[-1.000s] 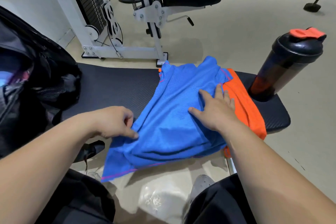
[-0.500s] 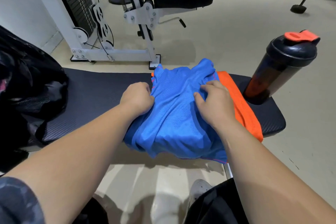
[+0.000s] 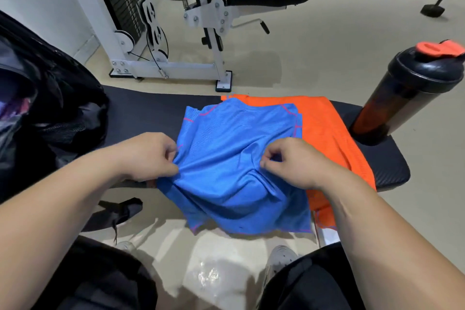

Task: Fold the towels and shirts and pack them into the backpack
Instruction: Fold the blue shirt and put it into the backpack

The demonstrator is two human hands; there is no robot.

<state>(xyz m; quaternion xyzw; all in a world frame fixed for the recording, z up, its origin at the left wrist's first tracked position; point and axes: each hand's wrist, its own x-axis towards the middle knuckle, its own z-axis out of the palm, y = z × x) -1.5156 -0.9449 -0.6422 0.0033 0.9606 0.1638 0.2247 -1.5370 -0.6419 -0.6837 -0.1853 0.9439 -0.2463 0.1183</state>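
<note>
A blue mesh shirt (image 3: 226,148) with pink seams lies part-folded on the black bench (image 3: 151,113), its near edge hanging over the front. It overlaps an orange shirt (image 3: 324,128) spread flat underneath to the right. My left hand (image 3: 148,156) pinches the blue shirt's left edge. My right hand (image 3: 294,161) pinches a fold of the blue fabric near its right side. The black backpack (image 3: 50,108) stands open at the bench's left end, with something coloured inside.
A black shaker bottle (image 3: 407,93) with an orange lid stands on the bench's right end. A white weight machine (image 3: 176,33) with a black padded seat stands behind. My legs and shoes are below the bench edge.
The far part of the blue shirt now lies flatter and spread over the orange shirt. Both hands have drawn back toward me and now pinch the fabric at mid-length.
</note>
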